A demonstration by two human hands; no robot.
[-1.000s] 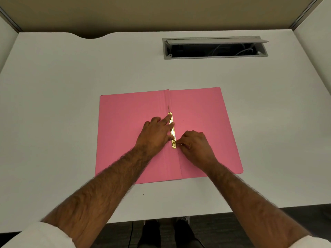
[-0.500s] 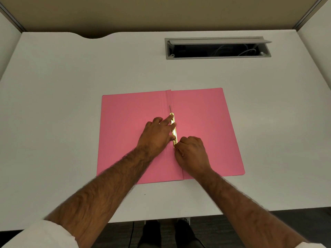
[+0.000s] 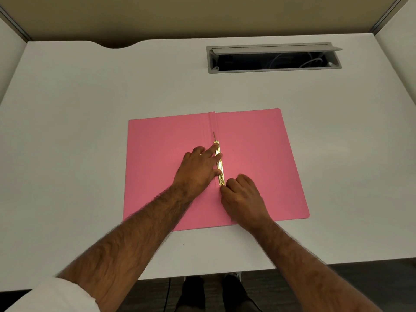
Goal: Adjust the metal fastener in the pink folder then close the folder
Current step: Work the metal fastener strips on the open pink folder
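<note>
The pink folder (image 3: pixel 258 154) lies open and flat on the white desk. A gold metal fastener (image 3: pixel 220 165) runs along its centre fold, with a thin prong sticking out at its far end. My left hand (image 3: pixel 198 167) lies flat on the left leaf, its fingertips pressing the side of the fastener. My right hand (image 3: pixel 242 194) is curled at the fastener's near end, fingertips touching it. Whether those fingers pinch the metal is hidden.
The white desk (image 3: pixel 90 131) surrounds the folder. An open grey cable tray (image 3: pixel 273 58) with wires inside is set into the desk at the back right. Partition walls stand at the back and sides. My shoes show below the near edge.
My right hand has slid a little along the fold, staying at the fastener's near end. The left hand has kept its place on the fastener. The folder has not moved.
</note>
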